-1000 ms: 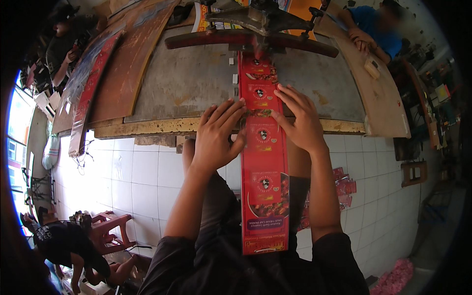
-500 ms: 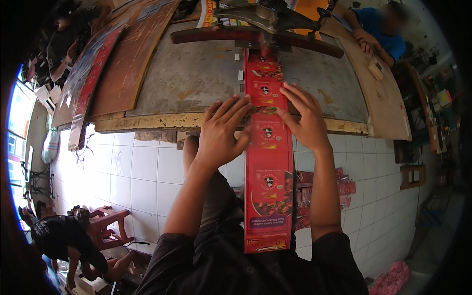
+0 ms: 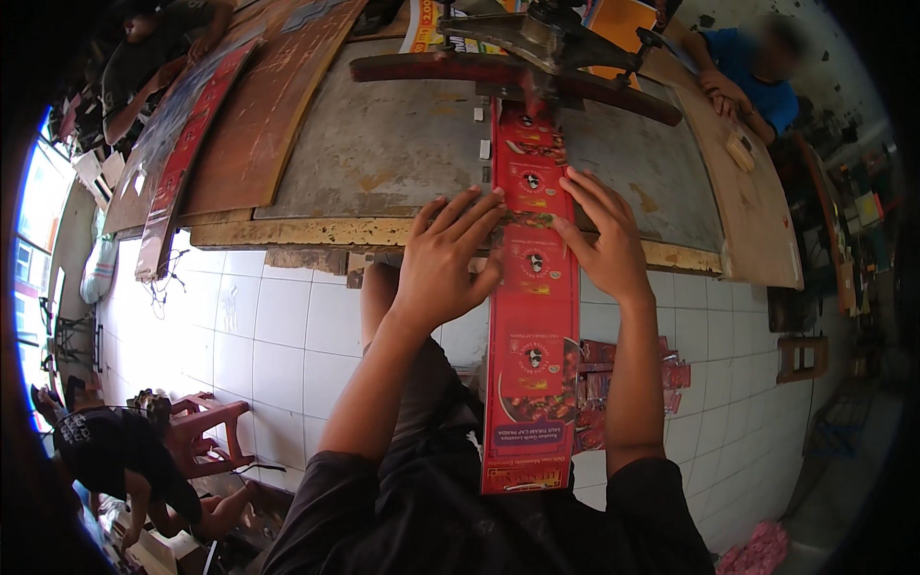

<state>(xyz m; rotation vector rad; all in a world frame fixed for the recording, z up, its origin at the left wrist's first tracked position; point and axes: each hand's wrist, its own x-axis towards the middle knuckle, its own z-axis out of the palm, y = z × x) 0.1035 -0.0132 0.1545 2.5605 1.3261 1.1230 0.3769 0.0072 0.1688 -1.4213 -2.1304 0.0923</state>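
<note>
A long red printed cardboard strip (image 3: 532, 326) runs from my lap up across the worn metal table (image 3: 383, 153) to a dark metal cutting machine (image 3: 537, 48) at the far side. My left hand (image 3: 446, 264) lies flat with fingers spread on the strip's left edge at the table's front rim. On the strip's right edge rests my right hand (image 3: 599, 240), also flat and spread. Both hands press the strip onto the table; neither is curled around it.
A pile of cut red pieces (image 3: 623, 374) lies on the white tiled floor (image 3: 259, 335). A person in blue (image 3: 743, 72) sits at the far right. Another person (image 3: 115, 460) crouches by a red plastic stool (image 3: 206, 431) at lower left. Boards (image 3: 192, 144) lean at left.
The strip has slid forward toward the machine, and both hands have moved up with it along the table's front edge.
</note>
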